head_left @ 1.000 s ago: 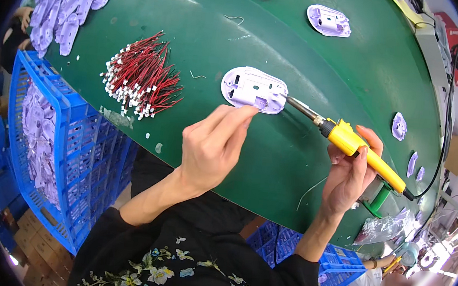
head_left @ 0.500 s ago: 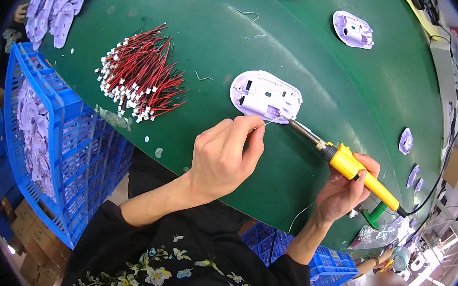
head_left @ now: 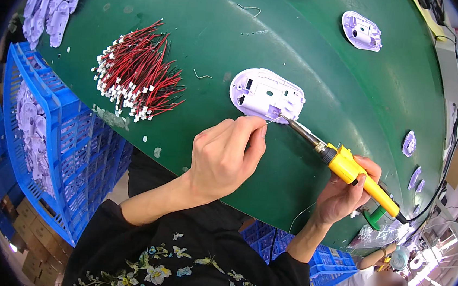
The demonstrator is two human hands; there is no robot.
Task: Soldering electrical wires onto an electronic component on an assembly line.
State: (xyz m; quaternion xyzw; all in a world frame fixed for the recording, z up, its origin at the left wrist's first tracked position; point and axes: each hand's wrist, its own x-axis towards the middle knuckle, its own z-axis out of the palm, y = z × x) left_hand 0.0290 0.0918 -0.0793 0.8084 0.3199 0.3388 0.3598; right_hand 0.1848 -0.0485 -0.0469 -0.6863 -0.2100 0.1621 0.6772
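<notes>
A pale purple oval plastic shell (head_left: 258,91) lies on the green table, its inner side with ribs and small holes facing up. My right hand (head_left: 345,188) grips a yellow soldering iron (head_left: 356,178), whose metal tip rests at the shell's near right edge, by a small recess. With thumb and forefinger pinched, my left hand (head_left: 227,159) holds a thin silvery solder wire (head_left: 274,120) that reaches to the iron's tip. The exact contact point is too small to make out.
Left of the shell is a heap of red and black wires (head_left: 137,69) with white connectors. Purple shells (head_left: 61,0) pile at far left, above a blue crate (head_left: 60,144). Another shell (head_left: 362,30) lies farther back. The iron's black cord (head_left: 444,173) runs right; a co-worker (head_left: 361,285) sits lower right.
The view has shifted slightly. Both hands, the iron and the solder wire keep nearly the same place at the shell.
</notes>
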